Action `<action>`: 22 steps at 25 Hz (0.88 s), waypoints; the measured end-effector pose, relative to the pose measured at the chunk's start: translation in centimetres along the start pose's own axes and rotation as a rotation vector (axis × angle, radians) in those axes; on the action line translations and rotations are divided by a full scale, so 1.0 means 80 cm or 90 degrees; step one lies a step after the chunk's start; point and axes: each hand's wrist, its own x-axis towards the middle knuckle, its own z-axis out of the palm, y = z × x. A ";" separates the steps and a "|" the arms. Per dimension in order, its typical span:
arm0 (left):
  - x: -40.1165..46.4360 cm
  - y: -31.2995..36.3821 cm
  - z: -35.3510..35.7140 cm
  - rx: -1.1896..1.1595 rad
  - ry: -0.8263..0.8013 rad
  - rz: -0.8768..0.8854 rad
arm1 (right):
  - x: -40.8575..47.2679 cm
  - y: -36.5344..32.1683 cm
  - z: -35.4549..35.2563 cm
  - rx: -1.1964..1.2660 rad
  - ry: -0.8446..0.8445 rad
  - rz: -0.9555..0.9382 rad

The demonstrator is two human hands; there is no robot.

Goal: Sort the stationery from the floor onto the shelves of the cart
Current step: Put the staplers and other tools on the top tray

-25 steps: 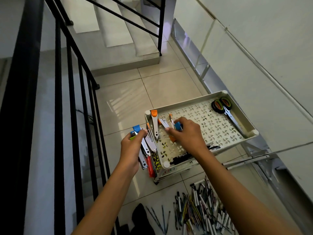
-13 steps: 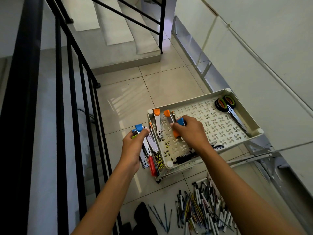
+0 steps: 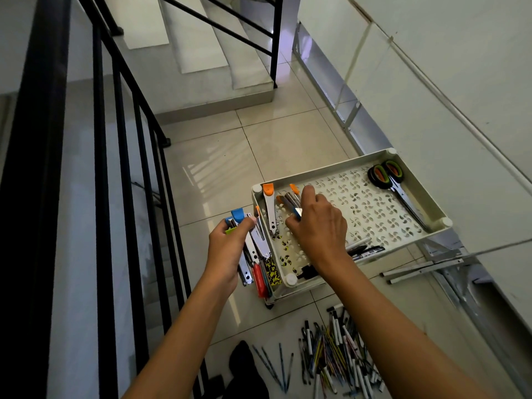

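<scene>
My right hand (image 3: 318,226) is over the near-left corner of the cart's top shelf (image 3: 374,214), fingers curled round a small blue-ended tool, prob. a staple remover (image 3: 297,211), setting it down w/ the others. Two orange-tipped ones (image 3: 270,205) already lie there, long axes running roughly away from me, parallel to the shelf's short left rim. I'd lay this one the same way, just right of them.

My left hand (image 3: 230,249) hangs off the shelf's left edge, gripping a bundle of tools (image 3: 253,249): blue and green tips up top, metal bodies, a red handle and a yellow-black patterned one at the bottom. Bundle's long axis matches the row on the shelf, so it's a short move rightward over the rim. Left hand is nearer that corner than anything else; right just needs to let go and clear out first, I think.

Scissors (image 3: 391,182) sit at the far-right corner, well apart. Some markers (image 3: 365,250) show on a lower shelf. Pile of pens (image 3: 336,349) on the floor (image 3: 288,139) near my right forearm, not yet sorted.
</scene>
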 end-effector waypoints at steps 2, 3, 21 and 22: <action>-0.001 0.002 0.000 0.002 -0.001 0.007 | 0.000 0.001 0.001 0.018 0.006 -0.023; -0.002 0.002 0.000 0.002 -0.003 0.010 | -0.001 0.001 0.001 0.033 0.009 -0.040; 0.008 0.008 -0.004 0.048 0.002 0.021 | -0.006 -0.007 0.012 0.164 -0.025 -0.028; 0.009 0.007 -0.004 0.048 0.001 0.022 | -0.005 -0.006 0.012 0.157 -0.030 -0.030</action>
